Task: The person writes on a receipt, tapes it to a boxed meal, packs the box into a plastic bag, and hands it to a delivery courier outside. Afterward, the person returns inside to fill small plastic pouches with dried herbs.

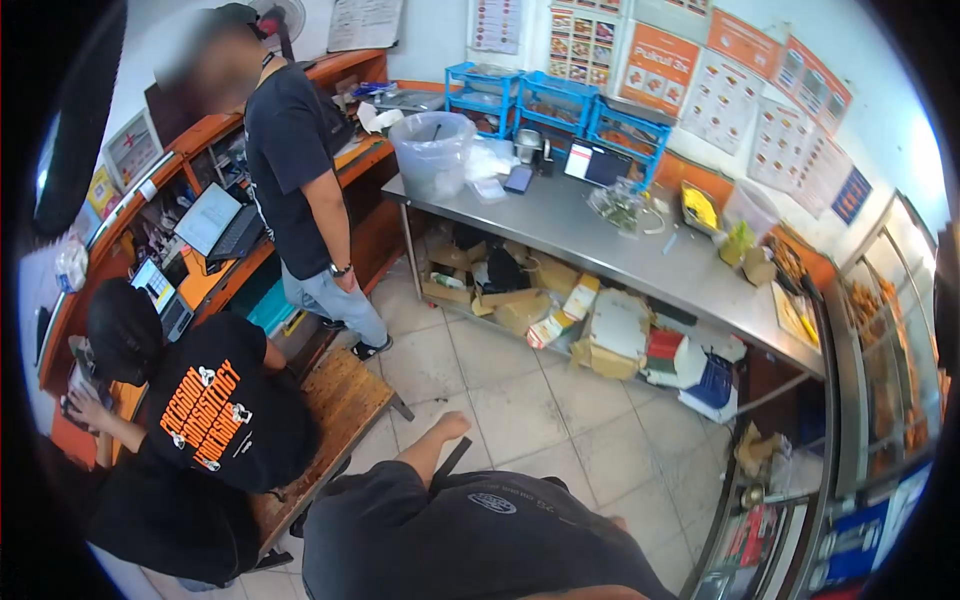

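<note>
In head view, cannot tell finger state of left hand [452, 427] near six o'clock or barely showing right hand [619, 522] at five, but would judge wooden bench [345, 398] at eight stiff, probably heavy, best held by bare end

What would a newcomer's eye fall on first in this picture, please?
Probably the bright orange lettering across the back of the person seated at the left. Next, the long metal table across the centre and right, with blue racks along its back and boxes crammed beneath.
</note>
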Demonstrator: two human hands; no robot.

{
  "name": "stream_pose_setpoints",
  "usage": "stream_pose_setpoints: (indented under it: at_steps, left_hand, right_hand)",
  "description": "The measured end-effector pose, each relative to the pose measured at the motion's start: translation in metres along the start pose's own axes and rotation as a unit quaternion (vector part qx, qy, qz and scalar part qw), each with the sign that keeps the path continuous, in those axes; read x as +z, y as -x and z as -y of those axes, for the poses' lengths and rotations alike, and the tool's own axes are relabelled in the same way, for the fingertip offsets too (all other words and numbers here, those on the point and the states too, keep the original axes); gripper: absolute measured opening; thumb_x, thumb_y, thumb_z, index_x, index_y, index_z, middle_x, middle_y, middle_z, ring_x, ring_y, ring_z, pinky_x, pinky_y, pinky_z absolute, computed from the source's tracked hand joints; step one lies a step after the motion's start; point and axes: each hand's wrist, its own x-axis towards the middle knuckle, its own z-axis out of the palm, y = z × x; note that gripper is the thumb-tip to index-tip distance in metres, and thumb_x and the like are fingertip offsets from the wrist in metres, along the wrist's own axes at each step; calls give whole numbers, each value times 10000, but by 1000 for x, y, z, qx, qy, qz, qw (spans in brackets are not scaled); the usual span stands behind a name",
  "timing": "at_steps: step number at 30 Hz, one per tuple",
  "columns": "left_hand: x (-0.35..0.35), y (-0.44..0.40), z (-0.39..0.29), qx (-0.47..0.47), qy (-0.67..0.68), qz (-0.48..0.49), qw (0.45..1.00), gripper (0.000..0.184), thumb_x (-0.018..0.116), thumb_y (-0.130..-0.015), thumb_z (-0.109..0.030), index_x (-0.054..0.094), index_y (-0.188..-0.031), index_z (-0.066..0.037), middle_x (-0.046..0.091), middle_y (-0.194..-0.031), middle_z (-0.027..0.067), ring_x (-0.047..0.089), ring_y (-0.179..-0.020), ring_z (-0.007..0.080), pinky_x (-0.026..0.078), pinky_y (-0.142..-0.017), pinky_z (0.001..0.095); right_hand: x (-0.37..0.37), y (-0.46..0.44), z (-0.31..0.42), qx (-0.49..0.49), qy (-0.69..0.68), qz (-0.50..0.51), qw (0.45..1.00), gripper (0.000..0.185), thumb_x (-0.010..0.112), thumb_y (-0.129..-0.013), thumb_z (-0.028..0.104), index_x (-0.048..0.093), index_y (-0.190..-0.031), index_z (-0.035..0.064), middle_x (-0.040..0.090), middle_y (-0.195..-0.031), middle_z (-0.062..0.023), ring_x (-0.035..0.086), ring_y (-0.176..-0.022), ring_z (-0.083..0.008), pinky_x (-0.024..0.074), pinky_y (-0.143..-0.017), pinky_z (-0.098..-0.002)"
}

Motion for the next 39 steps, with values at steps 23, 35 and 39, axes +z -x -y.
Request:
stream_pose_setpoints:
  at_steps: [23,35,39]
  left_hand:
    - [-346,-386,-140,-46,649,-396,648,212,532,-884,-162,551,-1070,-62,603,-921,43,583,-782,134,483,-662,278]
    - [-552,-444,-84,-65,437,-731,520,525,609,-872,-339,457,-1134,89,553,-1085,158,549,-963,222,430,-858,339]
    - [-572,-442,-82,-69,503,-705,495,395,655,-814,-204,506,-1055,71,572,-1045,168,564,-955,245,454,-863,404]
  right_hand:
    - [20,-116,828,-606,115,-159,771,310,619,-763,93,538,-1054,27,547,-968,-166,512,-910,-272,449,-770,-374]
    - [12,-260,1110,-435,340,-312,773,594,597,-796,254,416,-1282,-36,633,-866,-194,543,-984,-350,432,-812,-428]
    - [34,-311,1080,-415,484,-324,699,451,588,-784,272,578,-1118,-32,639,-899,-207,536,-984,-348,407,-827,-445]
